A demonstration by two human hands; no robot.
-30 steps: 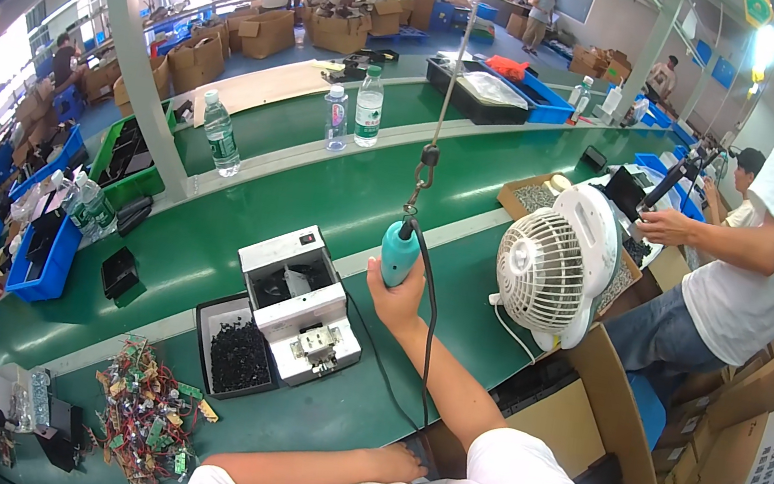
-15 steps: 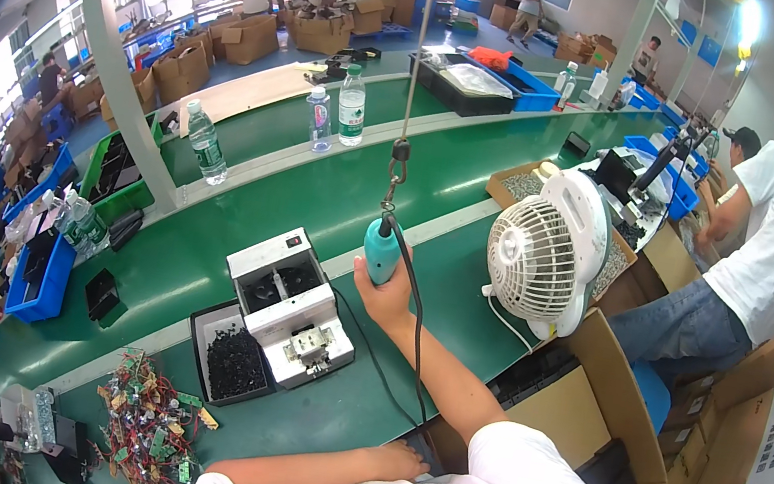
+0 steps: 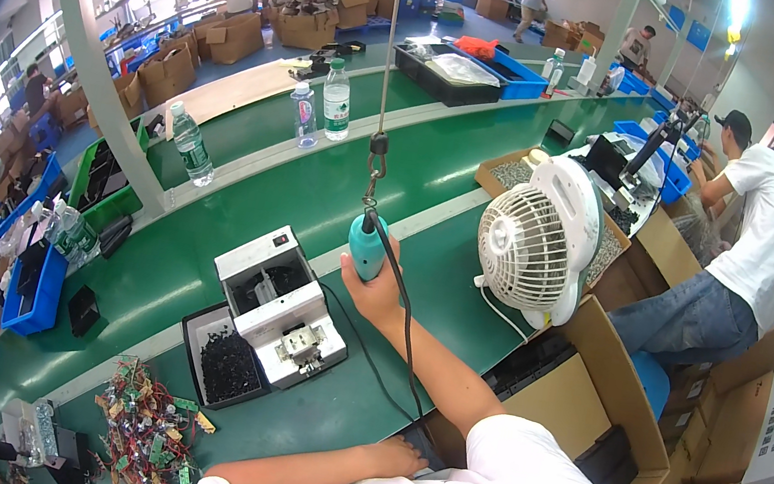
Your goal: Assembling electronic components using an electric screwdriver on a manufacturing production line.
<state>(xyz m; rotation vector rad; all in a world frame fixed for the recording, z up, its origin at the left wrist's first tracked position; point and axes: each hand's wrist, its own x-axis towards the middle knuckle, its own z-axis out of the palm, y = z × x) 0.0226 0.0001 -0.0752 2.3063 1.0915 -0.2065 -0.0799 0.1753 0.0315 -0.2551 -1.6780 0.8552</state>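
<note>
My right hand [image 3: 374, 286] is wrapped round a teal electric screwdriver [image 3: 367, 247], which hangs upright from a hook and wire, a black cord running down from its top. The screwdriver is above the green bench, beyond a white screw feeder [image 3: 279, 308]. My left hand [image 3: 393, 457] is at the bench's near edge, its fingers curled beside a dark part [image 3: 424, 443]; what they hold is mostly hidden. Beside the feeder stands a tray of small black pieces [image 3: 228, 364]. A tangled heap of wired circuit boards [image 3: 146, 432] lies to its left.
A white fan [image 3: 537, 241] stands right of my right hand, before an open carton [image 3: 551, 410]. Water bottles [image 3: 336, 102] stand beyond the green conveyor [image 3: 241, 204]. Blue bins [image 3: 36, 288] line the left. A co-worker in a white shirt [image 3: 769, 227] sits at the right.
The whole view has shifted slightly, so things sit a little further left. My right hand keeps its hold on the screwdriver. The co-worker's head has lifted slightly.
</note>
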